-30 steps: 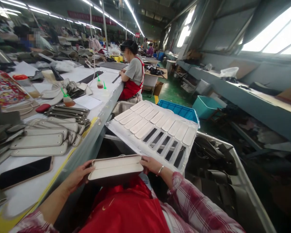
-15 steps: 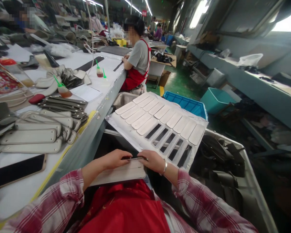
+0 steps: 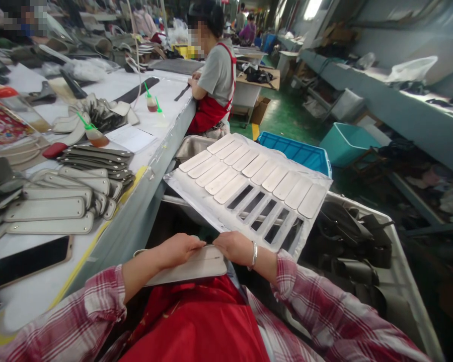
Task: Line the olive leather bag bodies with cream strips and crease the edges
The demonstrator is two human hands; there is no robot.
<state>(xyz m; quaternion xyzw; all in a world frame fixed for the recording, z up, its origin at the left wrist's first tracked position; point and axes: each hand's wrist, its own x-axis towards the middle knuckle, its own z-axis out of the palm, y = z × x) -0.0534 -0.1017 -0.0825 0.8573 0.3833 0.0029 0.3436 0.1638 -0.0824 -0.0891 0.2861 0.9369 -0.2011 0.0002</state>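
A pale, round-cornered oblong leather-like piece (image 3: pixel 191 266) lies across my lap over the red apron. My left hand (image 3: pixel 179 250) is closed at its far edge, thumb pointing right. Beside it my right hand (image 3: pixel 234 247) is closed on the right end of the same edge, fingertips curled under and partly hidden. The two hands nearly meet. Just beyond them a white board (image 3: pixel 215 216) slopes away, bearing rows of similar pale oblong pieces (image 3: pixel 222 188). Dark gaps show at its near right.
At left, a table (image 3: pixel 136 186) holds stacked pale strips (image 3: pixel 45 208), a phone (image 3: pixel 30 261) and glue bottles (image 3: pixel 94 136). A co-worker (image 3: pixel 215 75) sits ahead. Right are a bin of dark pieces (image 3: pixel 403 261), a blue crate (image 3: pixel 294 151) and a teal bin (image 3: pixel 349 143).
The thin raised edge that showed between my fingertips is now pressed down or covered by them. My hands have drawn slightly closer together. The view has shifted a little.
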